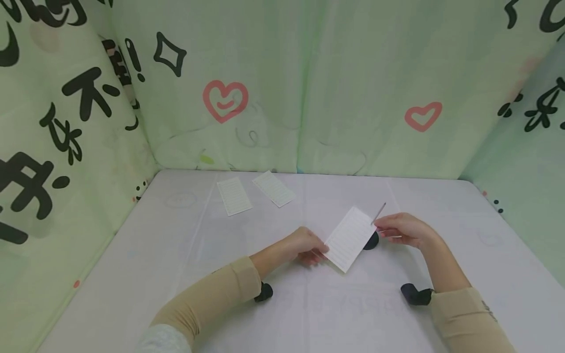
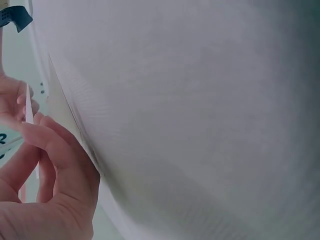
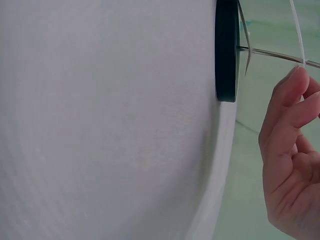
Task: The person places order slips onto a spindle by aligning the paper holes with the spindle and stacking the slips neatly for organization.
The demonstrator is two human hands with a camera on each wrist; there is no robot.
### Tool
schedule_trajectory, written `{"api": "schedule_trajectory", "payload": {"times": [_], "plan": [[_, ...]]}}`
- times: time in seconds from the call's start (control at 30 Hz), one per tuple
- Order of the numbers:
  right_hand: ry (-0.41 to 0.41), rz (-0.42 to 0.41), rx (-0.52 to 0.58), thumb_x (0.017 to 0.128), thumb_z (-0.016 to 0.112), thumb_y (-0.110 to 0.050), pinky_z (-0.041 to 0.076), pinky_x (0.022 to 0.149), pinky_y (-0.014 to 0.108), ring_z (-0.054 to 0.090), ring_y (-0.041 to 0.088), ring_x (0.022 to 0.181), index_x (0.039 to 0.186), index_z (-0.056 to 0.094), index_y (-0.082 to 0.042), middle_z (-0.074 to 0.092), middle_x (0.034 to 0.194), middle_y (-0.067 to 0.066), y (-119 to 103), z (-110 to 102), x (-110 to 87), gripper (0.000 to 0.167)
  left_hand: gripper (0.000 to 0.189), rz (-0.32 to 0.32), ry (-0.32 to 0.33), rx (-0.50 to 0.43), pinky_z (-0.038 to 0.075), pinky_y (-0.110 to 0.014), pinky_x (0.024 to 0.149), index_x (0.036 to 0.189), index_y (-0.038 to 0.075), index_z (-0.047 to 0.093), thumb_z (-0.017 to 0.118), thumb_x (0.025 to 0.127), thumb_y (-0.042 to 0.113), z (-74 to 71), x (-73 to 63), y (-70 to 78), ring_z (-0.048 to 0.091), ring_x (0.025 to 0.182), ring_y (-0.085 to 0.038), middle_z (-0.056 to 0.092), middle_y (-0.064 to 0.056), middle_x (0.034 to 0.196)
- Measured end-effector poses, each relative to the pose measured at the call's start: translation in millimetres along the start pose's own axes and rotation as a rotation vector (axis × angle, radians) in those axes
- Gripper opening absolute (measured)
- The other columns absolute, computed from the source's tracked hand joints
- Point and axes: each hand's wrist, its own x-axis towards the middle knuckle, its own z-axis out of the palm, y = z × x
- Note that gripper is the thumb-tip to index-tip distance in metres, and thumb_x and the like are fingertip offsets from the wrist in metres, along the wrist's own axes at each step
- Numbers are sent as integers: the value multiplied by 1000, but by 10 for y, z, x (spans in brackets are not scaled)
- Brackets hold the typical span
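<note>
Taking the card I hold as the clock's centre, two lined cards lie on the white tabletop toward ten o'clock: a left one and a second one just beside it. They don't overlap, which I'd think makes each easy to lift alone.

At nine o'clock my left hand pinches the near-left edge of the held card, thumb and fingers bent onto it. The card is tilted, its lined face toward me; gripping opposite edges probably stops it from flopping and leaves its middle uncovered.

At three o'clock, partly hidden by the card, sits a dark round base, likely wide to steady the thin rod that points toward one o'clock. Whether rod and card touch, I cannot tell.

Between two and three o'clock, my right hand pinches the card's far-right edge by the fingertips, right beside the rod.
</note>
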Motion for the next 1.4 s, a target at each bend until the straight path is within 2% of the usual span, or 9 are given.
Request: {"api": "schedule_trajectory", "payload": {"times": [0.17,0.37,0.8,1.13,1.4], "plan": [[-15,23,-1,89,59,-16,49,59,18,61,5,67,89,64,-9,64,77,-3,66,0,72,9,8,-61,8,50,42,-15,39,79,2,63,66,81,9,20,32,-10,50,42,-8,68,-9,69],[-21,42,-48,88,58,-16,48,57,18,61,5,65,90,64,-8,64,75,-5,83,31,114,10,8,-98,10,73,42,-15,38,77,3,63,66,81,9,8,66,-33,51,42,-8,66,-7,65],[43,81,-174,85,63,-20,44,53,19,58,6,61,94,64,-3,63,71,-6,94,99,179,19,15,-173,-57,141,42,-14,38,74,0,66,65,83,12,-17,137,-51,53,41,-9,67,-7,63],[81,72,-243,84,63,-18,44,54,22,57,8,60,93,64,0,61,68,-4,89,123,202,21,15,-174,-51,151,42,-15,37,73,0,66,64,83,12,-18,161,-71,55,42,-8,68,-7,66],[114,60,-266,84,64,-17,46,53,21,57,8,59,92,64,2,61,66,-4,78,153,203,21,16,-202,-46,154,44,-16,39,73,1,66,64,84,14,-14,193,-71,58,45,-9,69,-7,67]]}}
